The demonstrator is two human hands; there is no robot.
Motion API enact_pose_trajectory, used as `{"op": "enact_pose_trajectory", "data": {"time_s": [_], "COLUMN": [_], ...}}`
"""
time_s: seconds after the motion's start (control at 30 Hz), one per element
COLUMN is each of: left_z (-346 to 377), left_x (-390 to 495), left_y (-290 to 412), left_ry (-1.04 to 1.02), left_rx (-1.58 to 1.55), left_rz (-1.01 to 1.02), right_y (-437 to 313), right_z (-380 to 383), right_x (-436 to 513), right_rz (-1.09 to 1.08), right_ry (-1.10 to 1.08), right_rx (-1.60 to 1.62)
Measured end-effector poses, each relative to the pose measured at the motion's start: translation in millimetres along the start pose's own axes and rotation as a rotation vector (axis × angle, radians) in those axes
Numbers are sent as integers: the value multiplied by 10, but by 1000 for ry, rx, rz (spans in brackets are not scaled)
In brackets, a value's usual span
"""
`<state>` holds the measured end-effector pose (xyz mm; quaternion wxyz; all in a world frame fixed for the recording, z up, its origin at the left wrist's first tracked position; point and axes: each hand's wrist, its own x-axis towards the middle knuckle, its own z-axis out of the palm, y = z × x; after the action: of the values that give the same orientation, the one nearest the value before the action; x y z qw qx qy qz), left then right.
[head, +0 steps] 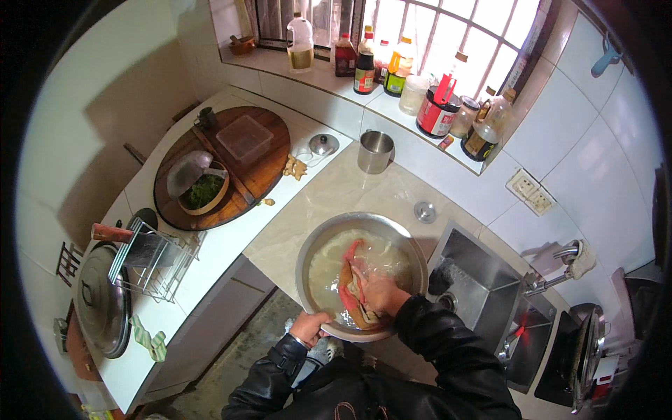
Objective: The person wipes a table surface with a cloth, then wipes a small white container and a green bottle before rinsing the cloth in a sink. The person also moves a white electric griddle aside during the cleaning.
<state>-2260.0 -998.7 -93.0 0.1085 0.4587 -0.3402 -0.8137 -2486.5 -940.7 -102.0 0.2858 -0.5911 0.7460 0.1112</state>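
Note:
A large metal basin (pixel 303 265) of cloudy water stands at the counter's front edge, beside the sink. With its thumb over the rim, my left hand (pixel 310 329) grips the near-left side of the basin. My right hand (pixel 380 294) is down inside it, holding a red and tan cloth-like item (pixel 345 283). That item is wet and folded lengthwise, and part of it lies in the water. I cannot tell exactly what it is. The fingertips of my right hand are partly hidden by the item.
Right of the basin is a steel double sink (pixel 472 281) with a faucet (pixel 546 283). A steel mug (pixel 375 152) and a small round lid (pixel 424 212) sit behind. On the left counter are a round wooden board (pixel 262 136), a wire rack (pixel 157 262) holding a cleaver (pixel 152 249), and a big lid (pixel 100 299).

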Motion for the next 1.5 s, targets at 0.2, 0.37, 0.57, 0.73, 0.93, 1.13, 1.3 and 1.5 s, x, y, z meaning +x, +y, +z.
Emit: {"op": "enact_pose_trajectory", "data": {"time_s": [0.2,0.37,0.57,0.73,0.93,1.13,1.3,1.5], "left_z": [-70,-75,217,637,1717,2411,2550,2416], "left_x": [82,-119,-85,112,416,834,1294,1876], "left_y": [-82,-15,-211,-387,-509,-1093,-1421,-1696], "left_ry": [-42,-10,-114,-201,-272,-314,-397,-549], "left_rx": [52,335,253,333,638,454,511,1362], "left_rz": [115,78,158,59,-12,-96,-79,291], "right_y": [77,184,625,1305,2171,2761,2871,2954], "right_z": [-5,-92,61,290,681,1328,1646,1997], "right_x": [-53,-545,-1036,-1406,-1845,-2177,-2248,-2044], "right_rz": [-25,-114,43,28,250,350,495,520], "right_ry": [11,159,328,467,441,672,549,511], "right_rx": [61,269,502,744,705,1270,1713,1580]}}
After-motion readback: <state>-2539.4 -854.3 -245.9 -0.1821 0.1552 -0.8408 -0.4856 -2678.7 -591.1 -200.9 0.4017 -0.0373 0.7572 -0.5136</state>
